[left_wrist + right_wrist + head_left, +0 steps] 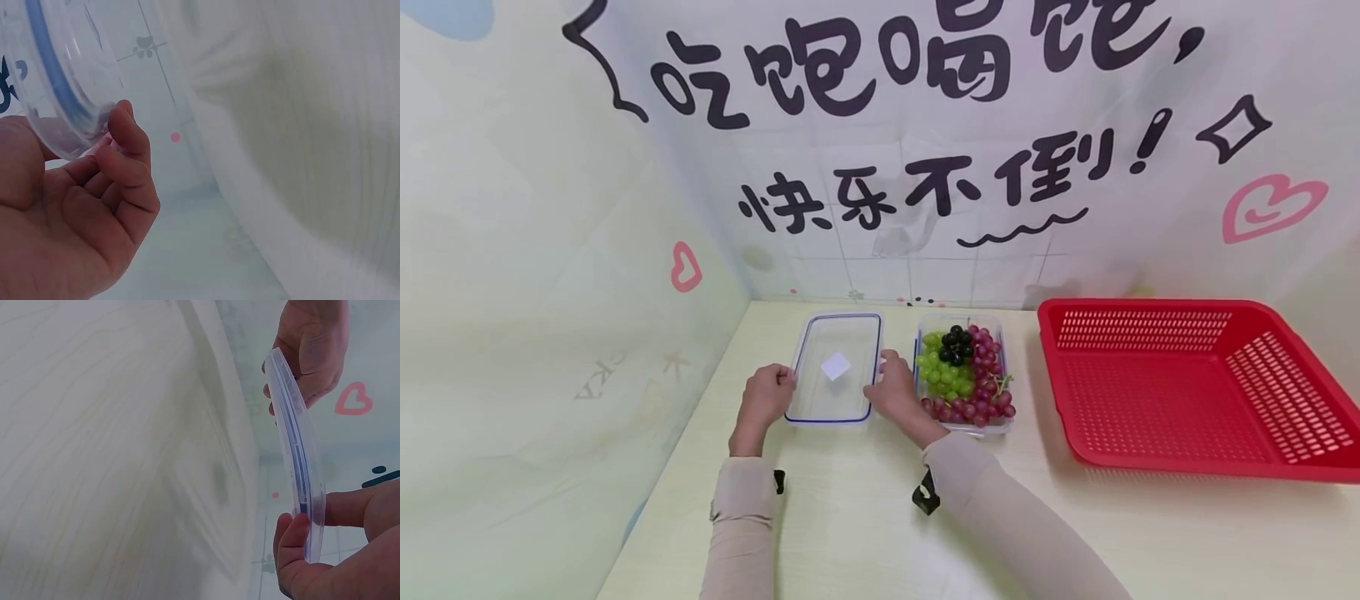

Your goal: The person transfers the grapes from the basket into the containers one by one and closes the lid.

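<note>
A clear rectangular plastic lid (827, 333) with a blue sealing strip and a white square label (835, 365) is held between both hands. In the head view my left hand (765, 398) pinches its left edge, thumb and fingers on opposite faces in the left wrist view. My right hand (897, 390) grips the right edge, with the thumb on one face and curled fingers on the other. The right wrist view shows the lid edge-on, raised off the tabletop. Just right of the right hand is a clear container (996, 431) with green grapes (946, 379), black grapes (956, 343) and red grapes (988, 392).
At the right of the pale wood-grain table (850, 517) is a large red plastic basket (1150, 467) with perforated sides. A printed cloth backdrop (880, 242) rises behind the table and along its left side.
</note>
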